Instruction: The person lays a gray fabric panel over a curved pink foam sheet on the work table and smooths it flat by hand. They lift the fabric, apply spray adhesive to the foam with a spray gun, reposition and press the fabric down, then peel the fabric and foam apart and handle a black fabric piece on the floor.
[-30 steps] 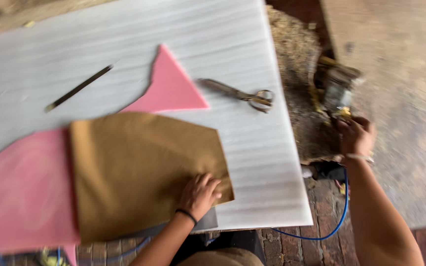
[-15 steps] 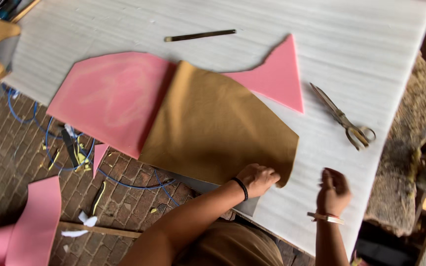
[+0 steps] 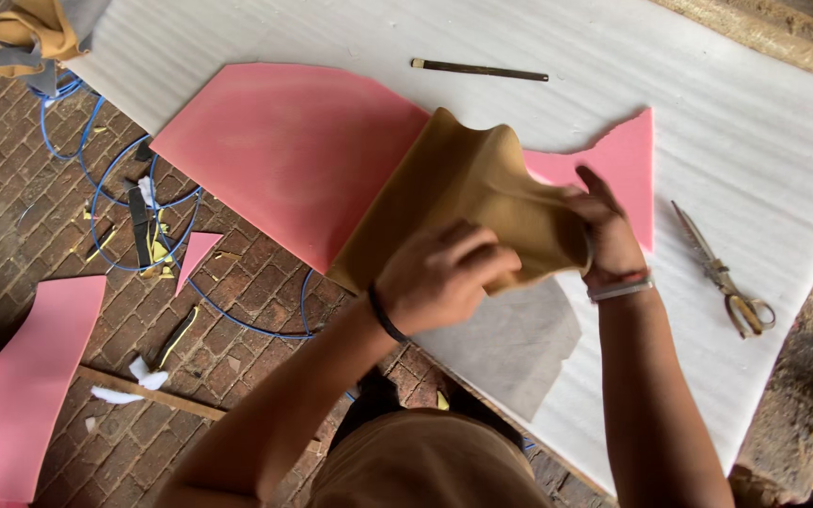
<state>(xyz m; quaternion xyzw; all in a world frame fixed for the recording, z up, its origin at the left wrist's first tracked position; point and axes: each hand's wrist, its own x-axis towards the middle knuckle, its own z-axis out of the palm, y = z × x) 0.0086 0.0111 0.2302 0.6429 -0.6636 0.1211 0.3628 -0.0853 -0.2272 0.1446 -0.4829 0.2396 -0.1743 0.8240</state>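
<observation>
Tan cloth (image 3: 468,202) is bunched and lifted off the white table (image 3: 783,141), draped partly over the pink foam sheet (image 3: 294,150). Its far edge touches the foam; the near end is gathered up between my two hands.

Left hand (image 3: 439,273) is clenched on the near fold, knuckles up, fingers wrapped into the fabric. Right hand (image 3: 609,235) pinches the right end of the same bunch, fingers (image 3: 587,181) curled over the top.

My read: I'm at the pick-up/reposition step, cloth gathered, not laid flat. Next move calls for both grips to hold while the cloth is spread, without dragging the foam under it; foam is loose, could shift.

Grey backing piece (image 3: 510,343) lies flat at the table edge, just under my hands. Scissors (image 3: 722,273) to the right, apart from the cloth. Pencil (image 3: 480,70) at the far side, well apart. Foam offcuts (image 3: 21,386) and blue cable (image 3: 96,188) on the brick floor.
</observation>
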